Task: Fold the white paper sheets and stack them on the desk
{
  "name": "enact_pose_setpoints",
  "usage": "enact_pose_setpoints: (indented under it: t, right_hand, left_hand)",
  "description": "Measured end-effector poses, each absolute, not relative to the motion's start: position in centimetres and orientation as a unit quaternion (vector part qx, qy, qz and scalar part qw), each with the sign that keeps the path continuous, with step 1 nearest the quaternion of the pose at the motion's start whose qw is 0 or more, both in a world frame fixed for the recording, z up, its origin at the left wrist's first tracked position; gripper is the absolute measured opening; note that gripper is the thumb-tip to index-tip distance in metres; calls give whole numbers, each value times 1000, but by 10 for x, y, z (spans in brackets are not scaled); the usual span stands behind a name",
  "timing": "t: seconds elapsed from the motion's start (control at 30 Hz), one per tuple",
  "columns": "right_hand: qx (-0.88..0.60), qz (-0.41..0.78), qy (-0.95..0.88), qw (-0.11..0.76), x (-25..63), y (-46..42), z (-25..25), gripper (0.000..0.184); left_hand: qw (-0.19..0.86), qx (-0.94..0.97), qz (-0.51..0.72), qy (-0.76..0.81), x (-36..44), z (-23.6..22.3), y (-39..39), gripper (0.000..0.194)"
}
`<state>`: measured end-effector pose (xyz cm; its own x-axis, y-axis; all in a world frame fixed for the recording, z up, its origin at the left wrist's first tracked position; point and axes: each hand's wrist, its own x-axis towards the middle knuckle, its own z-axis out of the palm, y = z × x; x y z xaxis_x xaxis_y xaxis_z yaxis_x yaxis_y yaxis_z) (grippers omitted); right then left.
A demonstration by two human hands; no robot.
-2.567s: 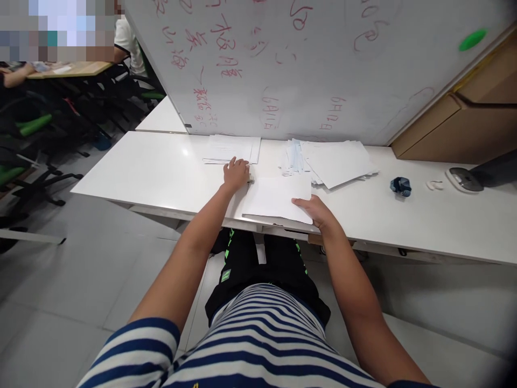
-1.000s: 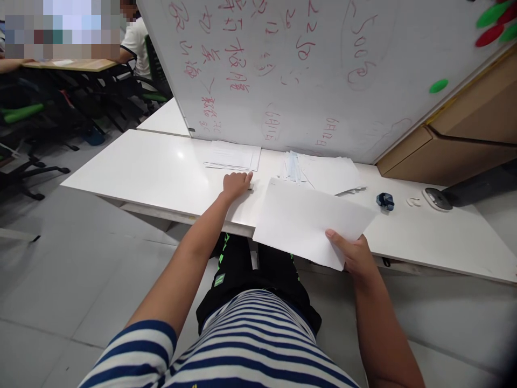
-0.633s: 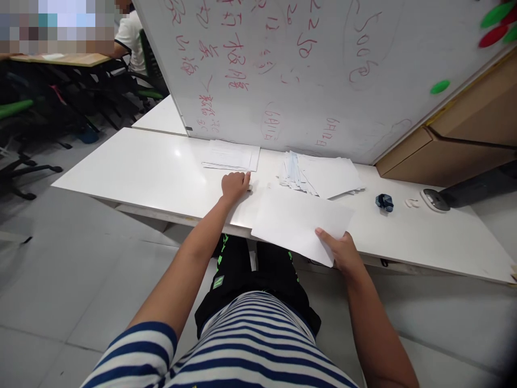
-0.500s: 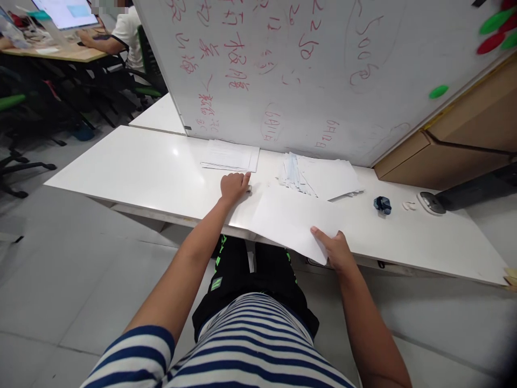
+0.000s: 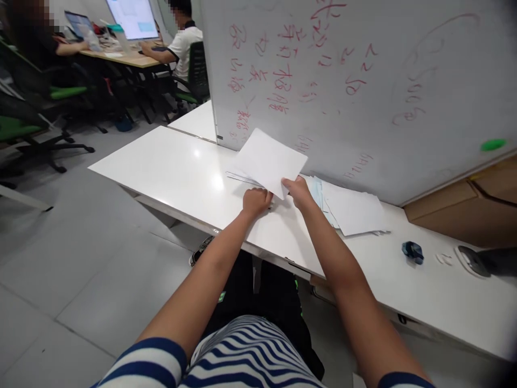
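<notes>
My right hand (image 5: 298, 191) pinches stapled white paper sheets (image 5: 270, 159) at their near right corner, thumb on top. The sheets are tilted above the left paper pile (image 5: 241, 178), hiding most of it; I cannot tell whether they touch it. My left hand (image 5: 256, 201) is closed and rests on the desk just in front of that pile. From under its fingers shows the end of a small stapler (image 5: 272, 205), the rest covered by the hand. To the right of my right hand lies a looser stack of papers (image 5: 355, 210).
The white desk (image 5: 161, 178) runs along a whiteboard (image 5: 291, 81) with red writing. On the right are a dark blue crumpled-looking object (image 5: 412, 252), a small white item (image 5: 444, 259), a computer mouse (image 5: 472, 261) and cardboard boxes (image 5: 456, 210). People sit at a table (image 5: 137, 58) behind.
My right hand has carried the sheets from the desk's front edge leftward and away from me, over the left pile. My left hand stays closed on the stapler. The view has turned left.
</notes>
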<state>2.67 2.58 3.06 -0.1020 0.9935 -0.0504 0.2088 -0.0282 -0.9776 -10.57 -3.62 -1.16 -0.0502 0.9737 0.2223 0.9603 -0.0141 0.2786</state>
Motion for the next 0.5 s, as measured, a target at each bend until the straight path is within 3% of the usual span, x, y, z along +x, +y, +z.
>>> enact_pose_setpoints:
  t: [0.17,0.23,0.37,0.5]
  right_hand:
    - [-560,458,-606,329,-34,79,27,33]
    - [-575,426,-622,317,-44,89,24,41]
    - [-597,347,-647,324,-40,89,16,74]
    - [-573,194,-734,309,-5,59,2,69]
  left_hand:
    - [19,676,198,710,-105,-13,-36,54]
    - [14,675,205,709,-105,-14,-36,53]
    - [17,680,208,703,-108,-16,-36,53]
    - [5,682,207,701,-109,-18,-34,53]
